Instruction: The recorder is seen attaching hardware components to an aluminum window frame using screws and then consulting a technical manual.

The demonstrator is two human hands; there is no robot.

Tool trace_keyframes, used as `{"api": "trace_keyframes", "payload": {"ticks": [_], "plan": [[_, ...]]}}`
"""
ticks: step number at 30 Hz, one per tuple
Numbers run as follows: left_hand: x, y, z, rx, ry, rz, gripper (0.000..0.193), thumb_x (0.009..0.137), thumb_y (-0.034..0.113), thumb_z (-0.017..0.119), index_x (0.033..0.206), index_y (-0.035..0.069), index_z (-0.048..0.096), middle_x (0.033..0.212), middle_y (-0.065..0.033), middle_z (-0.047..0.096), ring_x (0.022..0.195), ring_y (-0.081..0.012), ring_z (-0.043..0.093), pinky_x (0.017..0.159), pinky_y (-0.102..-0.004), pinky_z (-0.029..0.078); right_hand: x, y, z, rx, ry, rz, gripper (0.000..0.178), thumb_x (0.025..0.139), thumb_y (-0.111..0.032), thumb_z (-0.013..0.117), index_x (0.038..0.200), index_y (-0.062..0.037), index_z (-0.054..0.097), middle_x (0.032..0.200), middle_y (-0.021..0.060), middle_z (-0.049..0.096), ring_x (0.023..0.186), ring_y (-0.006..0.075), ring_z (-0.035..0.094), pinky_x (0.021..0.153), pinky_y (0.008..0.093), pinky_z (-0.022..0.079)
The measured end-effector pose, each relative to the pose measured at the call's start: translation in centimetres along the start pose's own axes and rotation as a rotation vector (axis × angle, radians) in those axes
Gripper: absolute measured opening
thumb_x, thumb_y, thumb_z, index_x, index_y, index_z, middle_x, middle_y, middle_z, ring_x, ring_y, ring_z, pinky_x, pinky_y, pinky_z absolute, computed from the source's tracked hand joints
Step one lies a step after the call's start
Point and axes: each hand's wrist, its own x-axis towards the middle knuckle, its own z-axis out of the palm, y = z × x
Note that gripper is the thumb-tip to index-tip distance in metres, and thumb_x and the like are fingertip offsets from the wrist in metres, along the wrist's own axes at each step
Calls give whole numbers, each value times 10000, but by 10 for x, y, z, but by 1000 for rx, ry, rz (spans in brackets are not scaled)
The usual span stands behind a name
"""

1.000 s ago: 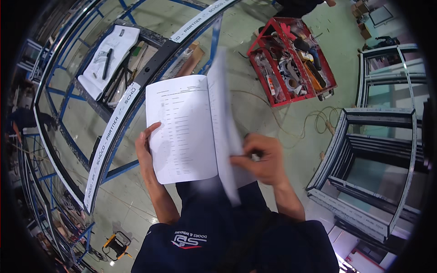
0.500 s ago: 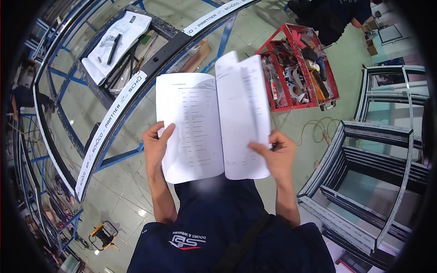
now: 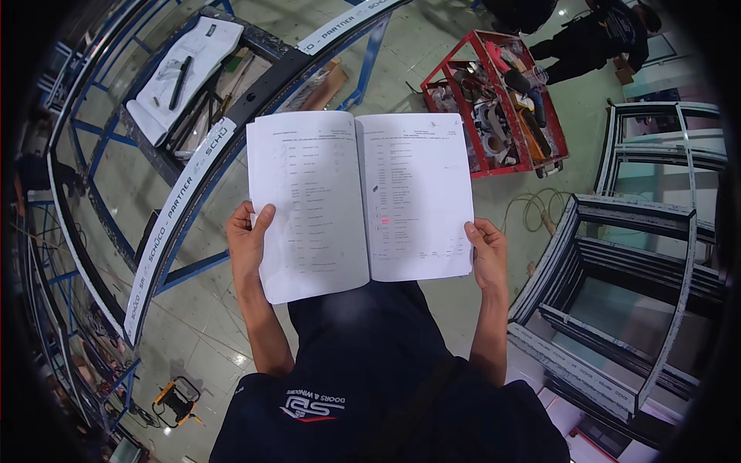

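Observation:
An open booklet (image 3: 309, 208) of white printed pages is held up in front of my body, both pages facing me. My left hand (image 3: 248, 235) grips its left edge, thumb on the page and fingers behind. On the opposite side, my right hand (image 3: 488, 251) pinches the right edge, thumb in front. The right page carries lines of print, small drawings and one pink highlighted mark. Fingers behind the pages are partly hidden.
Left stands a blue metal frame bench (image 3: 185, 272) bearing a curved dark profile with white tape (image 3: 176, 212). Papers with a black marker (image 3: 180, 82) lie there. Beyond are a red toolbox (image 3: 515, 167) and a co-worker (image 3: 598, 42). Window frames (image 3: 590, 363) stand right; a cable reel (image 3: 177, 401) sits lower left.
A loose page under my right thumb has been turned and now lies flat. The booklet is spread wider, and my right hand has moved to its outer edge.

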Motion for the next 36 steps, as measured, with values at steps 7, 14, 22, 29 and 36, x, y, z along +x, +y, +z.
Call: {"api": "trace_keyframes", "payload": {"ticks": [7,14,22,29,36], "plan": [[-1,12,18,72,4,60,249,844,158,790,727,66,590,714,3,656,611,-39,525,609,-212,423,-1,2,5,-13,33,-30,117,893,-86,727,865,-6,646,791,36,683,678,63,602,654,218,482],[6,-12,40,61,-26,70,247,863,175,779,728,84,593,673,59,581,599,-6,434,566,-198,331,-18,-4,79,-257,-89,-182,406,697,-50,872,632,-94,474,623,-59,462,579,47,387,499,246,318],[-2,-34,28,-141,30,18,213,990,223,608,879,45,647,805,33,644,711,-10,517,651,-182,391,-26,-10,114,-42,-176,-27,290,841,-87,784,737,-56,515,729,-36,591,680,28,514,596,223,419],[0,-44,4,-154,48,-22,216,985,223,619,838,64,623,800,22,665,667,-25,541,630,-187,418,-15,-31,61,-219,29,-391,595,895,9,661,1410,-33,365,995,84,620,880,125,617,729,263,502],[3,-24,48,-128,-6,-16,216,961,233,663,806,87,630,769,41,651,629,-18,504,605,-185,397,-9,-19,55,-509,-105,-422,264,956,-105,605,1201,-19,652,1055,60,550,871,118,523,716,234,409]]}}
